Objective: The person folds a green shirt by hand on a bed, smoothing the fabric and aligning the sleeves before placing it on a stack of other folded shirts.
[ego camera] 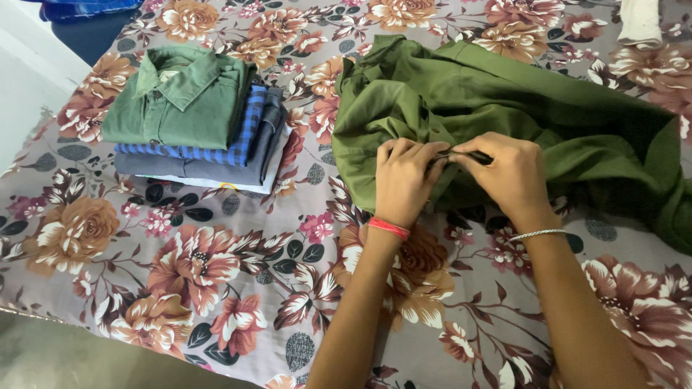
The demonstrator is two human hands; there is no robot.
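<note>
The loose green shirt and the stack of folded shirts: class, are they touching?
Apart. The head view shows a strip of flowered cloth between the loose green shirt and the stack of folded shirts.

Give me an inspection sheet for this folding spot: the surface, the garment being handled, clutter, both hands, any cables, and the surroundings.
Surface: floral sheet, grey with brown and pink flowers, spread flat.
Job's things: olive green garment, loose and rumpled at the right, its front edge pinched by both hands.
Clutter: stack of folded shirts at the left, a green one on top, blue check and dark grey ones below; white cloth at the top right edge.
Grippers: left hand, red thread on the wrist, and right hand, silver bangle on the wrist, both closed on the garment's edge, fingertips meeting.
Cables: nothing seen.
Surroundings: blue object at the top left; pale floor beside it.
</note>
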